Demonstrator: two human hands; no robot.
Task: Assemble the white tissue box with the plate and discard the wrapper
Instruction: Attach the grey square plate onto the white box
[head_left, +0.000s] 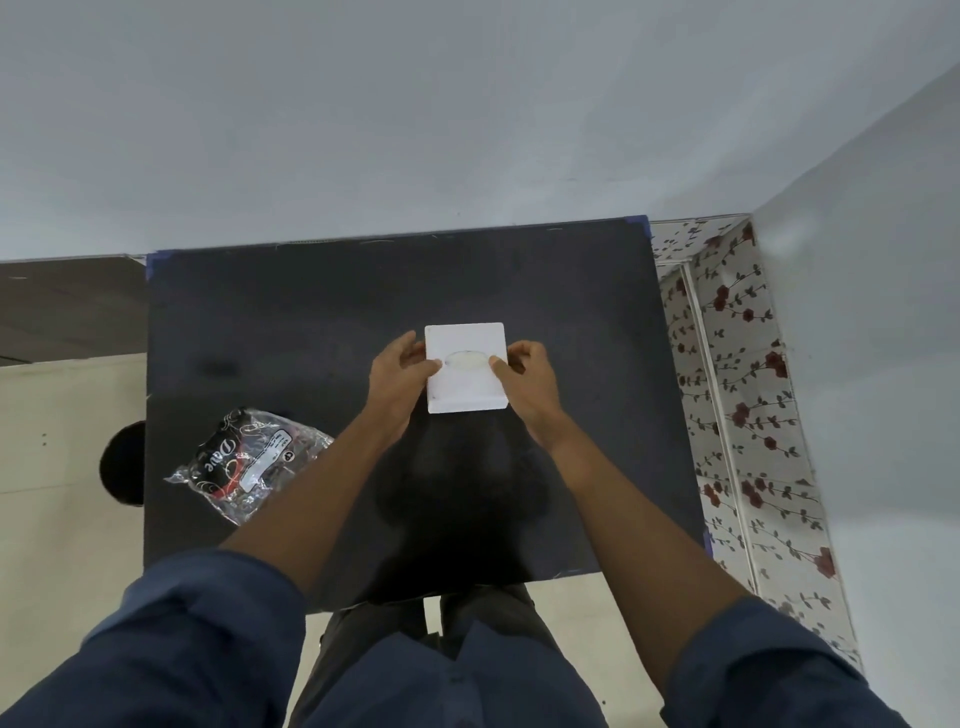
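A square white tissue box (466, 343) with an oval slot in its top sits near the middle of the black table (311, 312). My left hand (397, 379) grips its left side and my right hand (527, 382) grips its right side, thumbs resting on the top near the slot. A crumpled clear plastic wrapper (247, 460) with black and red print lies on the table at the front left, apart from both hands. I cannot see a separate plate.
The table stands against a pale wall, with blue tape at its corners. A floral-patterned panel (743, 395) runs along the right side. To the left is a beige floor and a dark round object (123, 464) beside the table edge.
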